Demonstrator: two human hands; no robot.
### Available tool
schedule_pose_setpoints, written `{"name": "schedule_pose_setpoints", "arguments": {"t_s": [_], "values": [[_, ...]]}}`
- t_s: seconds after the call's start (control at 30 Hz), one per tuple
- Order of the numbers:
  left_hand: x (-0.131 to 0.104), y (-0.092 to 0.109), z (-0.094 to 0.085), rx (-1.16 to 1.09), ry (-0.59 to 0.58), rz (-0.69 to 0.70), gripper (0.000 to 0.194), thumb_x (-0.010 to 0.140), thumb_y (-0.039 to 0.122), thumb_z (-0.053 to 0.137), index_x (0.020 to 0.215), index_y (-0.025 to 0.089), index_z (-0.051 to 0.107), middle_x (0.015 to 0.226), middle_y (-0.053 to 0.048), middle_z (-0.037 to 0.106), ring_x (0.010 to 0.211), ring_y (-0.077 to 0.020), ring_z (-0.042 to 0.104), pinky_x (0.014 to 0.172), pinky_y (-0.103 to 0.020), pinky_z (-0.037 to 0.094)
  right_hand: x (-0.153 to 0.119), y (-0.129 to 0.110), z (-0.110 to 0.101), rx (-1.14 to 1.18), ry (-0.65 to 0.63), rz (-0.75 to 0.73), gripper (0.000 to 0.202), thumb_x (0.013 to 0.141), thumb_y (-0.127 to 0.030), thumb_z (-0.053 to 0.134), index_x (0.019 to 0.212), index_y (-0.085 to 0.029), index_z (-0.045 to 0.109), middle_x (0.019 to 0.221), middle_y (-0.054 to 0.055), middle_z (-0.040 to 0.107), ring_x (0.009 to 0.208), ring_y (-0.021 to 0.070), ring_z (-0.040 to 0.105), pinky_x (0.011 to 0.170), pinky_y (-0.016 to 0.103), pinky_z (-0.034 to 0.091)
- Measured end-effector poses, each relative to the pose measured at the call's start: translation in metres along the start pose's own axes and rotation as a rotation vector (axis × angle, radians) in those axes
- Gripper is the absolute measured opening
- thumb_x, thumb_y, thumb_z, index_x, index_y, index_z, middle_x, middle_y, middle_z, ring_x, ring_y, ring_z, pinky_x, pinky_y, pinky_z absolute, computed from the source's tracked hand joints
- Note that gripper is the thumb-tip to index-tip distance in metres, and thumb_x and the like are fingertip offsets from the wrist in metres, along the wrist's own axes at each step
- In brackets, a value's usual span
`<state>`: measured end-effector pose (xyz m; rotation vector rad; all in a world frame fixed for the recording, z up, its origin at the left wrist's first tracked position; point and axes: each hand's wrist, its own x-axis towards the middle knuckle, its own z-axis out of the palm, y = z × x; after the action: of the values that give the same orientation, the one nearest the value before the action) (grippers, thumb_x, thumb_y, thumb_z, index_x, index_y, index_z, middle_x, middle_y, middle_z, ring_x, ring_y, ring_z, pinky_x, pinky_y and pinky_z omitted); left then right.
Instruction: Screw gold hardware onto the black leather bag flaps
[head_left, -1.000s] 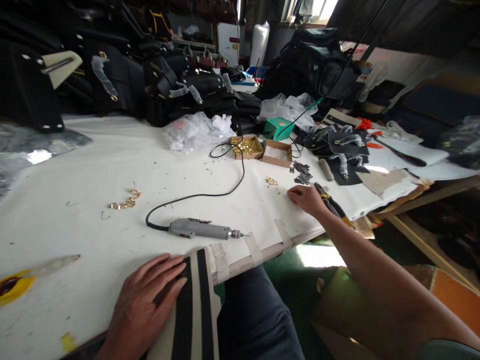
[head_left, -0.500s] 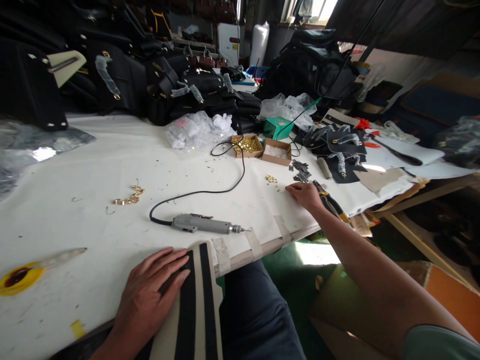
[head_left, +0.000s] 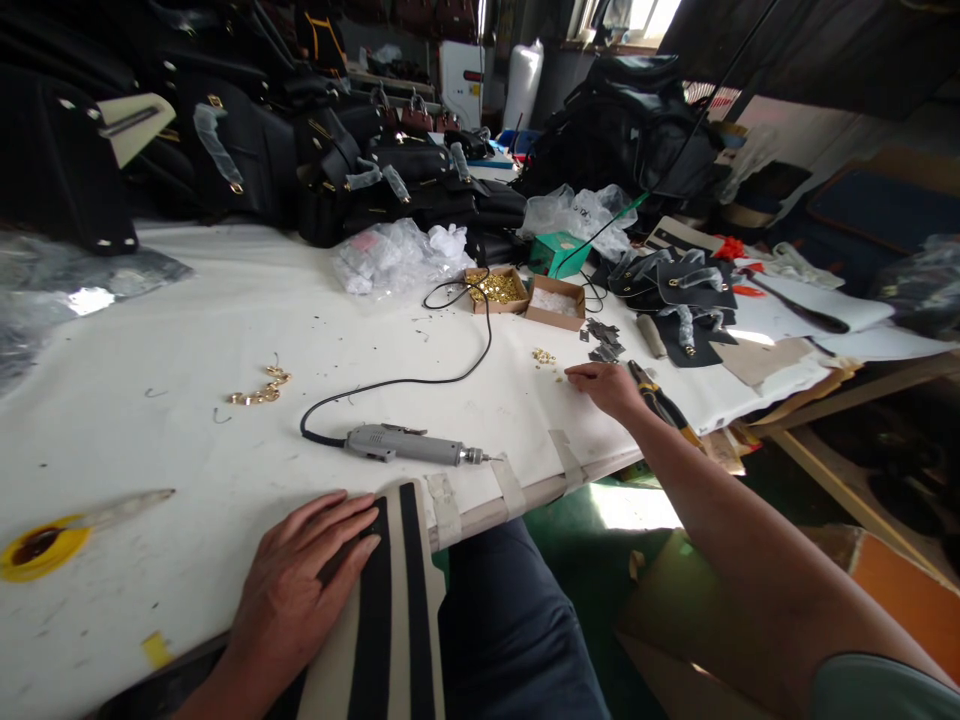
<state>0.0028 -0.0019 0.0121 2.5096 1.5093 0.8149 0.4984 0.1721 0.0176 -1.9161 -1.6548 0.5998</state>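
Observation:
My left hand (head_left: 307, 570) lies flat, fingers stretched out, on a beige panel with black stripes (head_left: 373, 610) at the table's front edge. To the right, my right hand (head_left: 606, 387) rests low on the table with its fingers drawn together. Its fingertips are beside a small loose group of gold fittings (head_left: 544, 356); whether a tiny piece is between them cannot be made out. A grey electric screwdriver (head_left: 405, 444) lies on its side between my hands, its bit pointing right. Pliers with black and yellow handles (head_left: 660, 400) lie just right of my right hand.
Behind are a cardboard box of gold fittings (head_left: 496, 287), a box of clear pieces (head_left: 556, 302) and dark flat plates (head_left: 604, 340). The screwdriver's black cord (head_left: 420, 382) curls across the white table (head_left: 187, 330). Gold hardware (head_left: 260, 388), yellow tape (head_left: 45, 550) and black bags (head_left: 240, 165) are left.
My right hand has shifted slightly left, bringing its fingertips closer to the loose gold fittings. My left hand stays on the striped panel.

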Motion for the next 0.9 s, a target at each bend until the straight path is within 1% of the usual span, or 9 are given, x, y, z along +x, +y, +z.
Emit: {"name": "schedule_pose_setpoints", "arguments": {"t_s": [0.07,0.27,0.43,0.53,0.6,0.77,0.83,0.9], "values": [[0.0,0.0,-0.001,-0.001,0.0,0.0,0.029,0.1,0.041,0.064,0.125,0.029,0.073,0.128,-0.001,0.077,0.127,-0.0294,0.063,0.106,-0.049,0.049,0.003,-0.004,0.003,-0.029,-0.017,0.0,0.027,0.087,-0.036,0.069,0.102,-0.022,0.086,0.088,0.004,0.082,0.08,0.0218,0.073,0.079,0.031,0.055],[-0.001,0.0,0.0,0.007,-0.006,-0.013,0.029,0.1,0.042,0.064,0.124,0.03,0.074,0.129,0.0,0.077,0.127,-0.0294,0.064,0.107,-0.048,0.049,0.005,-0.011,0.009,-0.131,-0.035,-0.036,0.022,0.089,-0.032,0.067,0.097,-0.025,0.086,0.11,0.005,0.082,0.102,0.0244,0.073,0.092,0.033,0.053],[-0.001,0.001,0.0,0.008,0.001,-0.021,0.03,0.1,0.043,0.063,0.123,0.029,0.075,0.127,-0.001,0.078,0.125,-0.0291,0.065,0.106,-0.047,0.049,0.002,-0.016,0.012,-0.198,-0.013,-0.026,0.021,0.089,-0.033,0.068,0.098,-0.026,0.086,0.112,0.005,0.082,0.104,0.0243,0.073,0.094,0.032,0.052],[0.001,0.003,-0.002,0.008,0.0,-0.028,0.03,0.1,0.044,0.063,0.122,0.029,0.076,0.127,-0.002,0.079,0.124,-0.0291,0.066,0.106,-0.047,0.05,0.003,-0.019,0.013,-0.222,-0.003,-0.005,0.02,0.088,-0.033,0.069,0.096,-0.026,0.086,0.11,0.005,0.082,0.101,0.0243,0.073,0.09,0.032,0.053],[0.002,0.004,-0.002,0.003,0.0,-0.032,0.03,0.1,0.044,0.063,0.122,0.029,0.076,0.127,-0.002,0.079,0.124,-0.0295,0.066,0.105,-0.047,0.051,0.004,-0.02,0.013,-0.232,-0.001,0.016,0.019,0.086,-0.034,0.07,0.094,-0.026,0.085,0.104,0.005,0.083,0.097,0.0244,0.073,0.084,0.032,0.053],[0.002,0.004,-0.003,0.001,0.002,-0.039,0.029,0.1,0.044,0.063,0.121,0.03,0.076,0.126,-0.002,0.079,0.124,-0.0298,0.067,0.105,-0.047,0.051,0.013,-0.015,0.014,-0.224,-0.021,0.082,0.017,0.082,-0.036,0.075,0.092,-0.025,0.084,0.087,0.003,0.081,0.076,0.02,0.071,0.065,0.028,0.049],[0.001,0.004,-0.003,-0.002,0.007,-0.032,0.029,0.1,0.044,0.063,0.122,0.03,0.076,0.126,-0.002,0.079,0.124,-0.0295,0.067,0.106,-0.047,0.051,0.017,-0.012,0.015,-0.218,-0.026,0.099,0.021,0.08,-0.038,0.078,0.094,-0.023,0.082,0.086,0.003,0.08,0.071,0.0175,0.069,0.061,0.026,0.047],[0.001,0.004,-0.002,-0.005,0.012,-0.029,0.03,0.1,0.044,0.063,0.122,0.029,0.076,0.126,-0.002,0.079,0.124,-0.0296,0.067,0.106,-0.047,0.051,0.019,-0.011,0.014,-0.223,-0.027,0.101,0.024,0.079,-0.039,0.079,0.096,-0.022,0.081,0.089,0.003,0.08,0.07,0.0159,0.068,0.059,0.025,0.046]]}}
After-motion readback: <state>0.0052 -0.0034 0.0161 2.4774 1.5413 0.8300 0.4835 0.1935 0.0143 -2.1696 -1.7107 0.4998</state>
